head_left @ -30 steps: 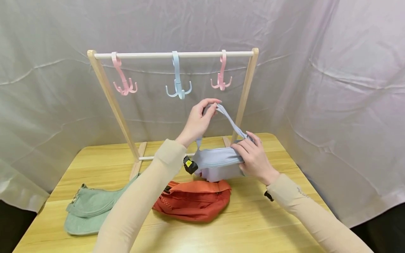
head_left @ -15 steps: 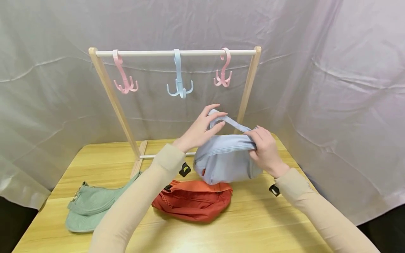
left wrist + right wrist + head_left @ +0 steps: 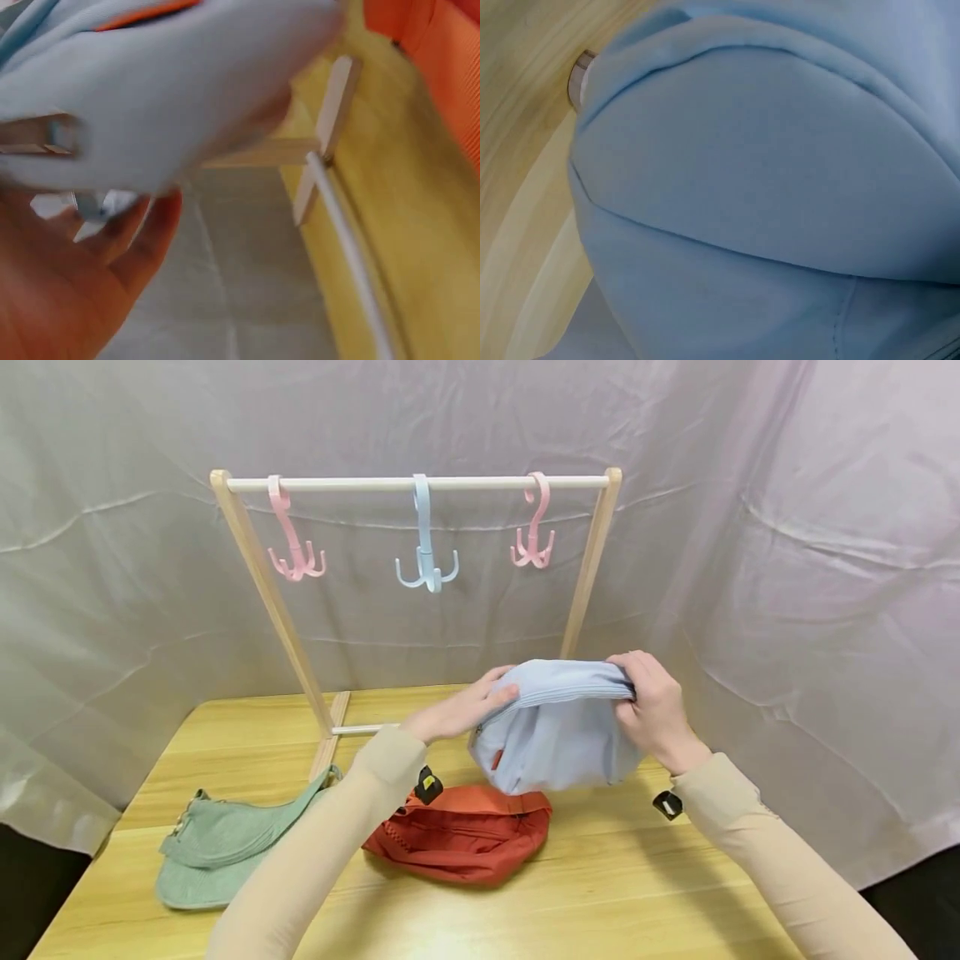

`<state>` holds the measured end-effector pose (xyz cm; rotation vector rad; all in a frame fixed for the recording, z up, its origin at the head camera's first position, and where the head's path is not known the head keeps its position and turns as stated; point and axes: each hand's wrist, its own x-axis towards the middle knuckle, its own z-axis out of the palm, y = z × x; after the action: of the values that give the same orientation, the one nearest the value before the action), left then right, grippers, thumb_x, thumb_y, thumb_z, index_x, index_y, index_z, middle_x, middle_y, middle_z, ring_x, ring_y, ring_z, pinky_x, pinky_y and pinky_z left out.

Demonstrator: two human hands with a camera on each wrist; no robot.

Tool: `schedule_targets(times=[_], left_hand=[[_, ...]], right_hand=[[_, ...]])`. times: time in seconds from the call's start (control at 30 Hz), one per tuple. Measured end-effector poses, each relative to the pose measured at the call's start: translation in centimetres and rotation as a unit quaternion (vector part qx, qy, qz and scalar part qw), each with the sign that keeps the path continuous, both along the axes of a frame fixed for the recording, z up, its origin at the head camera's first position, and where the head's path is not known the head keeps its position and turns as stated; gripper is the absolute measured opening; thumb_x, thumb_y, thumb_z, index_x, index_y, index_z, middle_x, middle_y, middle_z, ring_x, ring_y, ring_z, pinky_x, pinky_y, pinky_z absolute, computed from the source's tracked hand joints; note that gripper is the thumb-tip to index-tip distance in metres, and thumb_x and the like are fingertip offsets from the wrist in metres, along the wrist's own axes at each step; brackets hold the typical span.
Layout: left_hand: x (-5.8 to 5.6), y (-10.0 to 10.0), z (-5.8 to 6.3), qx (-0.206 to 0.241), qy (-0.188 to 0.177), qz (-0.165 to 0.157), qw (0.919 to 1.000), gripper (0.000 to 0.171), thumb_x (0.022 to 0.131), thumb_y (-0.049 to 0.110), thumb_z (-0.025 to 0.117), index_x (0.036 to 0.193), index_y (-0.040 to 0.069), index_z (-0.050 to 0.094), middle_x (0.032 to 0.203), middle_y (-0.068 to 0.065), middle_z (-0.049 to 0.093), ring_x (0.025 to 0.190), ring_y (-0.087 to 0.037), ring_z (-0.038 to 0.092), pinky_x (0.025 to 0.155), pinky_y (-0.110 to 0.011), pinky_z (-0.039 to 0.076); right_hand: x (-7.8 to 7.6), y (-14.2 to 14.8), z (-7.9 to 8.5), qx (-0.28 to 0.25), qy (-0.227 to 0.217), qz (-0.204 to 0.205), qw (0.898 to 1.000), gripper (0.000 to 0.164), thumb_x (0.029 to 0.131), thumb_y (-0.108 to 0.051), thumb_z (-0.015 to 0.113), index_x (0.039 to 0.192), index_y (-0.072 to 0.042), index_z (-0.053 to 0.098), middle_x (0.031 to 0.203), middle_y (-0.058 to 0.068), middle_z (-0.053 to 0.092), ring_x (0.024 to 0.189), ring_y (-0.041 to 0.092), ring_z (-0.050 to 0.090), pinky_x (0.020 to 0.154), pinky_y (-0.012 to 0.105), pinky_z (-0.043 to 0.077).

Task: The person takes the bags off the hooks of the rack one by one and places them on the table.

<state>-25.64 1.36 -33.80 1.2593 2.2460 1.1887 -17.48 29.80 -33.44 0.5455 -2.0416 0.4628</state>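
A light-blue zippered bag with a small red tag is held tilted above the table, behind the red bag. My right hand grips its upper right corner, thumb in front and fingers over the top edge. At the bag's left end lies my left hand, its thumb straight along the front and the fingers reaching behind. The left wrist view shows the left fingers fairly straight under the pale cloth. Blue fabric fills most of the right wrist view. The bag's strap is hidden in the head view.
A wooden rack with a white bar stands behind, carrying a pink hook, a blue hook and another pink hook. A red bag and a green bag lie on the wooden table.
My left hand has let go of the raised strap and come down to the bag's left end. The right hand has moved right, turning the bag's front toward the head camera.
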Motion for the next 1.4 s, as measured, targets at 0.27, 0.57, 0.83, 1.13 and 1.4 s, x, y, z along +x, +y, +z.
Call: schedule_targets(times=[0.27, 0.57, 0.83, 1.13, 1.4], left_hand=[[1.3, -1.0, -2.9, -0.003, -0.132, -0.045, 0.9903, 0.074, 0.086, 0.073, 0.059, 0.132, 0.015, 0.059, 0.128, -0.004, 0.064, 0.120, -0.015, 0.058, 0.107, -0.038, 0.044], [3.6, 0.1, -5.5, -0.036, -0.145, -0.060, 0.9870, 0.034, 0.093, 0.045, 0.068, 0.119, 0.024, 0.062, 0.113, 0.010, 0.068, 0.105, -0.007, 0.064, 0.095, -0.028, 0.051], [5.0, 0.7, -7.8, -0.111, 0.053, -0.062, 0.9904, 0.043, 0.094, 0.051, 0.063, 0.121, 0.019, 0.064, 0.112, 0.006, 0.070, 0.102, -0.005, 0.064, 0.092, -0.023, 0.052], [7.5, 0.5, -8.9, -0.274, 0.227, -0.056, 0.9330, 0.083, 0.090, 0.071, 0.056, 0.152, 0.017, 0.044, 0.158, -0.003, 0.044, 0.147, -0.026, 0.041, 0.122, -0.042, 0.033], [9.1, 0.2, -10.1, -0.339, 0.236, -0.044, 0.9095, 0.092, 0.083, 0.075, 0.062, 0.156, 0.026, 0.037, 0.165, 0.000, 0.033, 0.149, -0.026, 0.037, 0.118, -0.051, 0.036]], right_hand=[[0.2, 1.6, 0.5, 0.022, -0.072, -0.017, 0.997, 0.032, 0.078, 0.014, 0.053, 0.107, 0.003, 0.063, 0.098, 0.017, 0.067, 0.088, 0.032, 0.065, 0.081, 0.047, 0.052], [0.2, 3.8, 0.4, 0.063, -0.170, -0.007, 0.983, 0.029, 0.082, 0.011, 0.060, 0.102, -0.007, 0.069, 0.093, 0.008, 0.071, 0.079, 0.024, 0.065, 0.073, 0.045, 0.051], [-1.0, 6.0, -1.4, 0.124, -0.260, 0.027, 0.957, 0.017, 0.088, 0.004, 0.067, 0.095, -0.011, 0.067, 0.085, 0.001, 0.069, 0.076, 0.016, 0.059, 0.071, 0.039, 0.050], [-1.7, 8.3, -3.4, 0.151, -0.335, 0.043, 0.929, 0.014, 0.090, 0.000, 0.068, 0.090, -0.014, 0.064, 0.080, -0.004, 0.063, 0.076, 0.014, 0.055, 0.071, 0.037, 0.048], [-2.7, 9.6, -4.8, 0.159, -0.357, 0.065, 0.918, 0.013, 0.090, 0.000, 0.068, 0.088, -0.013, 0.064, 0.080, -0.006, 0.062, 0.077, 0.009, 0.054, 0.073, 0.033, 0.047]])
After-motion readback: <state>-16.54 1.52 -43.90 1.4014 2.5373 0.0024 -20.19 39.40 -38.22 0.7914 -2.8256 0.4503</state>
